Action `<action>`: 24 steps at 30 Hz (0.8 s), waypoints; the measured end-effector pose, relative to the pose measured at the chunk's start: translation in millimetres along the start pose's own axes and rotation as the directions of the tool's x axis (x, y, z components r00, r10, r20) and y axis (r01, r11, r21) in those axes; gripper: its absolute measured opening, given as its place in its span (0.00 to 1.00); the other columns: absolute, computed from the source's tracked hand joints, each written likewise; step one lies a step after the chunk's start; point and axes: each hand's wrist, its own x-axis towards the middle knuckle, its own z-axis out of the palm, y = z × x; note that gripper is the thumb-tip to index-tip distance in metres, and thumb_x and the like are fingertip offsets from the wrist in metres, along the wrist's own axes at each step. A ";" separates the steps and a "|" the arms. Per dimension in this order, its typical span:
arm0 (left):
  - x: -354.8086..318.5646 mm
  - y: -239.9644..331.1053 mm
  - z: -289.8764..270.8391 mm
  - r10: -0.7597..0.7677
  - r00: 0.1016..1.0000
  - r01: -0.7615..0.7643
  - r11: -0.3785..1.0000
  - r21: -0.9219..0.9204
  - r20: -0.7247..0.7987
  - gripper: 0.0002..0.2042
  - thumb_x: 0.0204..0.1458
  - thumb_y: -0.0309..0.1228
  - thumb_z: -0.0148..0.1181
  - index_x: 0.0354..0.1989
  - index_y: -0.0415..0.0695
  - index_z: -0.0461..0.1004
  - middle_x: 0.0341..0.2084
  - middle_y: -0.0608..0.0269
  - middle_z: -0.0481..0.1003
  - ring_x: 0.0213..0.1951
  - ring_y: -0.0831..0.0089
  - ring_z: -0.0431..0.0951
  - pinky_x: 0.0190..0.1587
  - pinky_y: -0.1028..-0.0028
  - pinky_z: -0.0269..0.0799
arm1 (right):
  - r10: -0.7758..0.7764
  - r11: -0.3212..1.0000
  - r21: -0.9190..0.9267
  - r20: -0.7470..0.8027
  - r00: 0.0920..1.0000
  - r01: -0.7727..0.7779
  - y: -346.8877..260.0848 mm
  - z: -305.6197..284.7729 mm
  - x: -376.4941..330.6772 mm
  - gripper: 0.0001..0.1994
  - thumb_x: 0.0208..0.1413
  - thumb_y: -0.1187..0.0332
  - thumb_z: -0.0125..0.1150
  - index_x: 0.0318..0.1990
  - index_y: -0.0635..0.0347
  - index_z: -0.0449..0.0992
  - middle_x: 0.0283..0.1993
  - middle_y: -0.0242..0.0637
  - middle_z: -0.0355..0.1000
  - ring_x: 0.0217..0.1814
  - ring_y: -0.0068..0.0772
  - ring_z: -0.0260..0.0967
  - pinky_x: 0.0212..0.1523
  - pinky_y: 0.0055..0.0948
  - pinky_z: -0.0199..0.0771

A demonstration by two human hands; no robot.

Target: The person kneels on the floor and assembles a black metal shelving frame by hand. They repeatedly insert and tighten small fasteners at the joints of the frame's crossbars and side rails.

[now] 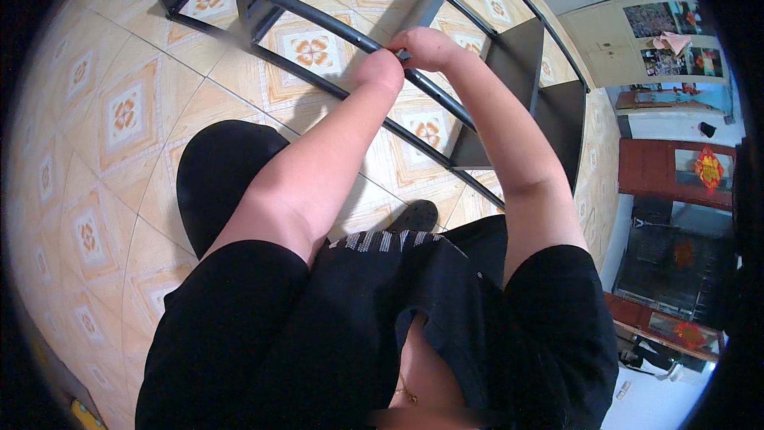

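The black shelving frame [318,19] occupies the upper middle of the picture, running diagonally from the upper left toward the right over the patterned tile floor [239,107]; it appears to lie on its side, which would explain why the upper rail sits within reach of both arms. Flat dark panels, including the right-hand panel [516,62], span between its rails, seemingly holding them apart. The left hand [380,72] rests against the upper rail just beside the right hand [430,48], which bends inward from the right side; the two meet at one point, presumably so that both can act on the same spot. A small dark piece [403,55] shows between them; at this range and with the lens distortion, it may be a fitting, a tool or part of the rail. The fingers of both hands are curled away and largely hidden, so I cannot tell how tightly they close, or on what. A bent knee [227,179] in black shows left of centre and a dark shoe [419,215] lower down, a low posture that likely brings the shoulders over the work. Red ornaments [707,169] hang at far right.
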 end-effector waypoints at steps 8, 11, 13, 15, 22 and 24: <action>-13.8 6.9 -7.4 0.059 0.998 -0.060 0.995 0.075 0.021 0.12 0.54 0.36 0.52 0.40 0.43 0.76 0.40 0.50 0.77 0.44 0.57 0.78 0.44 0.61 0.74 | -0.107 0.984 -0.144 -0.036 0.994 0.100 10.5 4.2 4.9 0.23 0.40 0.66 0.69 0.48 0.49 0.75 0.46 0.37 0.73 0.48 0.44 0.69 0.48 0.37 0.71; -12.7 6.3 -8.5 0.121 0.992 -0.124 0.982 0.141 0.028 0.12 0.53 0.36 0.53 0.39 0.43 0.77 0.39 0.51 0.77 0.43 0.57 0.78 0.44 0.62 0.74 | -0.180 0.983 -0.046 -0.075 0.981 0.177 24.2 9.9 8.3 0.24 0.41 0.64 0.68 0.50 0.45 0.74 0.45 0.35 0.75 0.47 0.43 0.72 0.46 0.39 0.72; -9.5 2.7 -6.4 0.169 0.986 -0.169 0.969 0.183 0.017 0.12 0.53 0.35 0.52 0.39 0.42 0.76 0.39 0.51 0.77 0.43 0.57 0.78 0.44 0.62 0.74 | -0.175 0.984 -0.026 -0.044 0.984 0.174 24.0 10.2 5.9 0.23 0.42 0.64 0.67 0.50 0.49 0.73 0.44 0.36 0.74 0.47 0.44 0.70 0.47 0.38 0.71; -6.6 -1.5 -7.5 0.187 0.982 -0.190 0.961 0.203 0.031 0.12 0.53 0.35 0.51 0.39 0.42 0.76 0.38 0.51 0.77 0.43 0.56 0.78 0.44 0.61 0.75 | -0.179 0.984 -0.029 -0.033 0.983 0.178 19.4 6.8 5.7 0.22 0.43 0.64 0.67 0.50 0.51 0.73 0.44 0.37 0.73 0.47 0.44 0.70 0.48 0.38 0.71; -9.9 3.0 -15.2 0.201 0.971 -0.228 0.945 0.237 0.132 0.12 0.56 0.31 0.46 0.40 0.42 0.76 0.41 0.50 0.76 0.45 0.57 0.77 0.46 0.63 0.73 | -0.248 0.905 -0.378 -0.093 0.964 0.196 13.7 1.2 -3.2 0.20 0.42 0.57 0.66 0.44 0.49 0.74 0.41 0.33 0.74 0.47 0.39 0.70 0.48 0.36 0.68; -10.1 4.6 -15.2 0.132 0.981 -0.159 0.967 0.200 0.145 0.13 0.56 0.32 0.46 0.42 0.43 0.76 0.43 0.50 0.76 0.46 0.57 0.76 0.47 0.63 0.73 | -0.276 0.873 -0.448 -0.133 0.952 0.191 9.8 3.1 -6.4 0.17 0.43 0.56 0.65 0.41 0.49 0.75 0.39 0.32 0.74 0.47 0.37 0.70 0.47 0.35 0.68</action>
